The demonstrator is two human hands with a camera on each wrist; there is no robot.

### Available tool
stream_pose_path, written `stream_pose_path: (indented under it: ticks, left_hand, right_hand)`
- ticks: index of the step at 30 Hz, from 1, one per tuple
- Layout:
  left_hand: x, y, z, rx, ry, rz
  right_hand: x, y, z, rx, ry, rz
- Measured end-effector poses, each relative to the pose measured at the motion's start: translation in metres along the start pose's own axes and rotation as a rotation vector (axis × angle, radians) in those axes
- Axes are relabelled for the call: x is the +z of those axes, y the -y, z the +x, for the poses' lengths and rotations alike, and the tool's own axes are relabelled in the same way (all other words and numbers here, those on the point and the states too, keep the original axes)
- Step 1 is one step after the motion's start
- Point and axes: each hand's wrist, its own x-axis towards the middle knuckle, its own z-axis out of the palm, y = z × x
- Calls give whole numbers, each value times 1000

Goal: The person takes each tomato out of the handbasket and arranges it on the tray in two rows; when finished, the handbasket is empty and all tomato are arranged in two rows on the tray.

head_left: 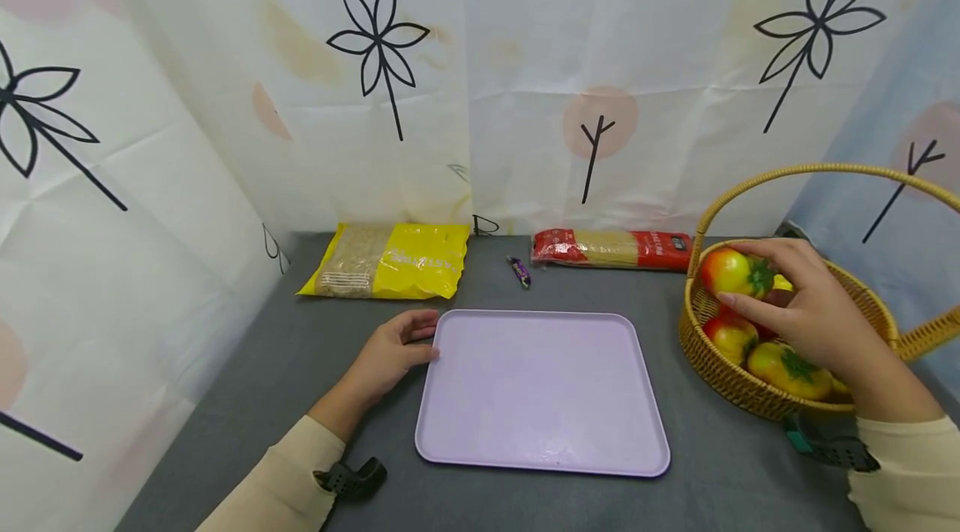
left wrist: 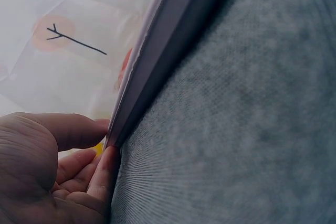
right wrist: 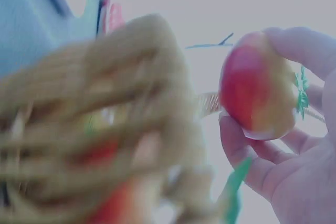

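My right hand [head_left: 817, 307] holds a red and yellow tomato [head_left: 726, 272] with a green leafy top, at the left rim of the wicker basket [head_left: 701, 353]. In the right wrist view, thumb and fingers grip the tomato [right wrist: 257, 87] from opposite sides. More red and yellow fruits with green tops [head_left: 787, 369] lie inside the basket, partly hidden by this hand. At the left edge of the lilac tray [head_left: 540, 390], my left hand [head_left: 390, 357] pinches the rim, as the left wrist view shows. The tray lies on the grey cloth with nothing on it.
Behind the tray lie a yellow bag of grain-like food [head_left: 390, 261], a small purple wrapped candy [head_left: 519, 272] and a red pack of noodles [head_left: 611, 248]. The basket's tall handle [head_left: 817, 171] arches over its opening. A patterned curtain [head_left: 495, 82] hangs at the back.
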Motion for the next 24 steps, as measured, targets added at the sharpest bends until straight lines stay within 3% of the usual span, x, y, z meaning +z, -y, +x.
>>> stream_pose_path:
  ticks: [9,24]
  left_hand:
    - [1,0,-2,-8,-5,4]
    - [0,0,0,-9,0,-51]
  right_hand:
    - [19,34,-4,-175,-13,160]
    - [76,71,-4,-284,162,237]
